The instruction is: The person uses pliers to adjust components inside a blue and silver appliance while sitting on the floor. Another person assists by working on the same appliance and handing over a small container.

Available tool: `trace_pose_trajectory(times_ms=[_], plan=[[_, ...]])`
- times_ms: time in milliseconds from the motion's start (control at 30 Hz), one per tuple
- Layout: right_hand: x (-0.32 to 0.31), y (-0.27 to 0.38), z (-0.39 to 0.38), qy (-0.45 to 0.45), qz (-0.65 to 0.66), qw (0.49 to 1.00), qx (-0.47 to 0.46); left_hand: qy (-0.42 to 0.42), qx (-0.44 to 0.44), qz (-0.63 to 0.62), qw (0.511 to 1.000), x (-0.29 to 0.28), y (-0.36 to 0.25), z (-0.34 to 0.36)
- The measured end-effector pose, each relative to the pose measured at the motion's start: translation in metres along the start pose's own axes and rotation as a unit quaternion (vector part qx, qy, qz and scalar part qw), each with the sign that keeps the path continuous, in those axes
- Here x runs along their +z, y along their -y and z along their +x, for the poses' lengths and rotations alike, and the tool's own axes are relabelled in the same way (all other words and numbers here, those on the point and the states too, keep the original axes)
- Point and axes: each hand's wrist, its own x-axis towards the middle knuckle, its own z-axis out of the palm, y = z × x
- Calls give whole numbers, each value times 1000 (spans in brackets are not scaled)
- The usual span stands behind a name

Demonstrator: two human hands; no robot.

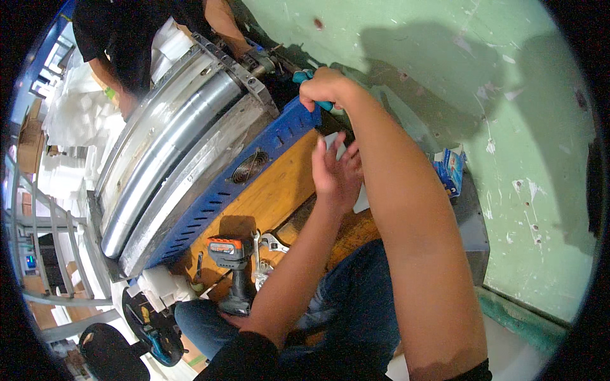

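While your right hand (329, 87) curls around a teal thing (303, 77) at the far end of the blue panel (279, 141), your left hand (341, 174) hangs just off that same end, fingers spread, nothing visibly held. Step looks like handling or fitting there; contact hidden. Next move probably calls for left-hand support. Drill (239, 279), spanner (257, 251) lie beside the panel's near half.
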Motion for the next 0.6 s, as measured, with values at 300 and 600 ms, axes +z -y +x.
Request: trace_pose_trajectory(times_ms=[300, 600], plan=[[18, -4, 17, -47, -32, 998, -15, 97, 146, -82, 981, 56, -37, 72], [33, -17, 38, -41, 29, 998, -30, 62, 82, -93, 990, 46, -55, 92]])
